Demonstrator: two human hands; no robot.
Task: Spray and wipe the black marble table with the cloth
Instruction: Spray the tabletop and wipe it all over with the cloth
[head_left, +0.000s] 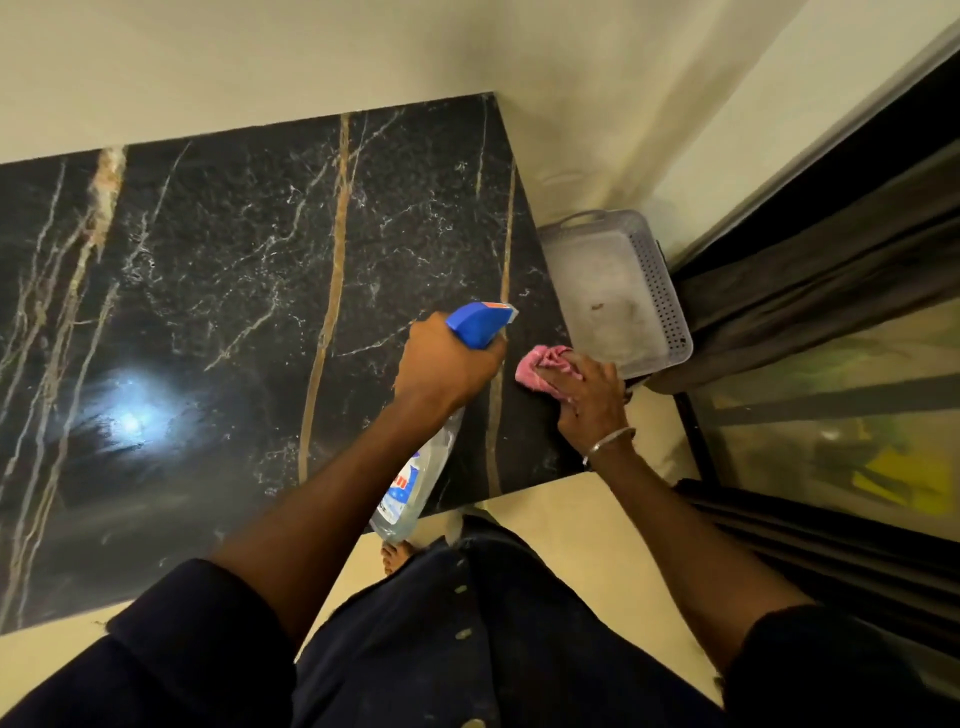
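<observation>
Left hand (447, 364) is clamped around the neck of the spray bottle (418, 480), fingers curled under its blue trigger head. The bottle is held tilted above the table (234, 260), the nozzle pointing away from the person towards the right-hand part of the surface and the clear body slanting back towards the near edge.

Right hand (589, 389) grips the pink cloth (540, 366), fingers curled over its near side. The cloth is bunched and lies on the black marble close to the table's right edge, just beside the left hand. A metal bangle (610, 441) sits on the right wrist.

The marble is black with white and gold veins and shows a bright light reflection (130, 410) towards the left. A pale perforated basket (660, 291) stands on the floor beside the table's right edge, next to a dark curtain (805, 291).
</observation>
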